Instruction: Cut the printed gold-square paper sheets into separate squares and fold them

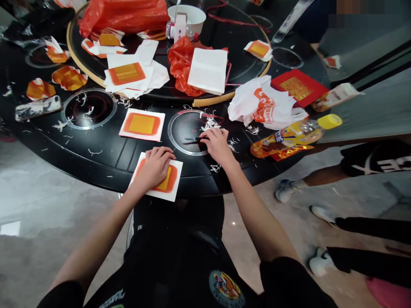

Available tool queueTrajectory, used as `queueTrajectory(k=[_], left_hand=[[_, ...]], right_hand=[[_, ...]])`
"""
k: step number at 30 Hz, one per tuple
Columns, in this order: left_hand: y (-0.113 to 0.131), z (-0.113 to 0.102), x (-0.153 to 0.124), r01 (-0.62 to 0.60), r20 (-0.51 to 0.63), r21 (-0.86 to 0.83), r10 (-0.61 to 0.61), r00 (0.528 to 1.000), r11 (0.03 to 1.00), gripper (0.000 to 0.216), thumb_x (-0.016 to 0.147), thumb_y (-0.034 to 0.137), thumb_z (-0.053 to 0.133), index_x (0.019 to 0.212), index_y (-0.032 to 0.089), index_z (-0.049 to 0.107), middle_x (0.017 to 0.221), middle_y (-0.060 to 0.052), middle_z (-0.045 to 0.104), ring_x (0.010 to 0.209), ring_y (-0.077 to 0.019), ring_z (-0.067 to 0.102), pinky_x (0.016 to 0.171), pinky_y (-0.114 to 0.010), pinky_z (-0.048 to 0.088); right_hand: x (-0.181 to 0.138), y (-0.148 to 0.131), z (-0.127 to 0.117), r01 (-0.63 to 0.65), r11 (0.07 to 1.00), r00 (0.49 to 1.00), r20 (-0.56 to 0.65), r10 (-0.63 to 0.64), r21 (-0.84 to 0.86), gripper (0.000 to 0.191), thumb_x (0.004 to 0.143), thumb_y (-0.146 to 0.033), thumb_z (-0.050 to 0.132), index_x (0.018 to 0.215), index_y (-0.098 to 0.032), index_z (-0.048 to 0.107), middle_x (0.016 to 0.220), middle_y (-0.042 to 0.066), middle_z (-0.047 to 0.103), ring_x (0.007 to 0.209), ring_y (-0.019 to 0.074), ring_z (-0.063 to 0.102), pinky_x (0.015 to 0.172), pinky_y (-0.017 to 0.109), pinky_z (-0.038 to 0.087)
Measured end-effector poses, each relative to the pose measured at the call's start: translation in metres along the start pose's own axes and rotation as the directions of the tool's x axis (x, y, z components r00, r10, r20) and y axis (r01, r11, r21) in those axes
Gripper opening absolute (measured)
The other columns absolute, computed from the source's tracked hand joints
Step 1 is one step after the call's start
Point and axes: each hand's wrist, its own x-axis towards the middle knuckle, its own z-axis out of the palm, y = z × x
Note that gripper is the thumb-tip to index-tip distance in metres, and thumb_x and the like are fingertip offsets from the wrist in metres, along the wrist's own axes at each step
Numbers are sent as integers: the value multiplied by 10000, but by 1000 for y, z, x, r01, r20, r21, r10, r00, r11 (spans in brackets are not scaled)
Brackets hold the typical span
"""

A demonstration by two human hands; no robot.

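My left hand (156,166) lies palm down on a white paper sheet (176,171) printed with an orange and gold rectangle. The sheet sits at the table's front edge, one corner jutting past it. A little beyond it is a similar stack of printed paper (142,124). My right hand (216,144) rests on the table with its fingers closed on dark scissors (191,141), whose blades point left over a ring marking. The handles are hidden under the fingers. Thin white paper shreds (212,124) lie around this hand.
A white plastic bag (265,102), a drink bottle with a yellow cap (293,134) and a red packet (300,85) are on the right. Further off are loose papers (128,75), red bags (125,15) and a white bowl (194,17). A phone (38,108) lies left. People's legs (324,175) show at right.
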Motion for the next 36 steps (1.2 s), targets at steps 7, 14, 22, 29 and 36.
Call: queueTrajectory(k=[7,14,22,29,36], left_hand=[[1,1,0,106,36,-124,-102,994,987,393,1153,287,328,1069,236,708,1407,-59,665,1286,-268,534,1113,-497,366],[-1,-1,3,122,44,-172,-116,992,977,482,1170,368,282,1034,259,732,1397,-43,685,1311,-273,533,1137,-517,345],[0,2,3,103,43,-105,-99,994,989,443,1167,352,308,1064,247,725,1404,-60,680,1291,-277,555,1109,-505,376],[8,11,-3,-56,14,207,54,998,977,275,1110,270,499,1250,207,727,1431,-131,675,1260,-303,633,1098,-507,417],[24,21,-34,-172,99,268,150,984,948,491,1133,267,414,1580,118,552,1604,-154,588,1470,-314,552,1227,-473,437]], right_hand=[[-43,-34,-39,115,964,987,-140,-82,240,273,1095,-204,494,1189,-285,738,1113,84,646,1062,241,656,931,441,623],[-95,-39,-42,85,989,996,-9,-85,121,318,1065,-99,485,1168,-246,748,1082,99,660,1026,247,648,902,423,612],[-80,-65,-6,126,992,990,63,-128,21,324,1089,-127,471,1139,-214,780,1080,114,685,1014,252,617,916,401,560],[-73,-60,14,75,983,995,-82,-62,165,230,1073,-191,586,1099,-225,812,997,91,704,981,250,632,896,409,582],[-72,-54,15,23,960,993,-117,10,278,198,1050,-242,647,1044,-275,842,956,61,733,944,244,649,858,431,593]])
